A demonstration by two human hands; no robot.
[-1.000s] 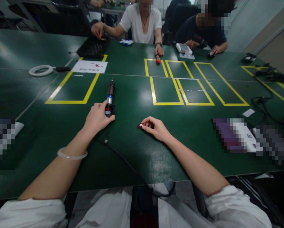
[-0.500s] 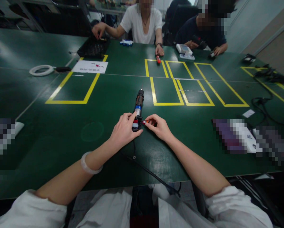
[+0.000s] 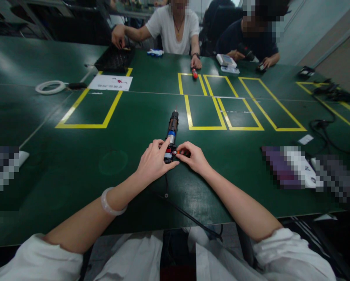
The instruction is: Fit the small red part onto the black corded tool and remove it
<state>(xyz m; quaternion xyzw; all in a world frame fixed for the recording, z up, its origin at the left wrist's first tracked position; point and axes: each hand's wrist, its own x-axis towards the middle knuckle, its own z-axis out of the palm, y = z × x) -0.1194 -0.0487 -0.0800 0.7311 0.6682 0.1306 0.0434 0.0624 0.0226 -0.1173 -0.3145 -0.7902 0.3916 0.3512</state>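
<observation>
A partly open electric screwdriver (image 3: pixel 172 125) lies on the green table, its thin tip pointing away from me. Black, silver and blue sections form its shaft; red and grey parts show at the near end. My left hand (image 3: pixel 155 159) is closed over that near end, thumb along the close side, hiding some of it. From the right, my right hand (image 3: pixel 193 157) pinches a small orange-and-red piece (image 3: pixel 177 152) against the side of the tool. Fingers cover most of that piece, so its kind is unclear. A black cable (image 3: pixel 186 214) runs from near the tool over the table's front edge.
Yellow tape rectangles (image 3: pixel 207 128) mark the table. Across it, one person reaches into a black tray (image 3: pixel 113 58) and keeps a hand by a red object (image 3: pixel 195 74); another holds dark items. A tape roll (image 3: pixel 50 87) and paper sheet (image 3: pixel 110 82) lie far left.
My right hand has shifted slightly left, bringing the small orange-and-red piece closer in against the tool. The screwdriver has moved slightly right under my left hand.
</observation>
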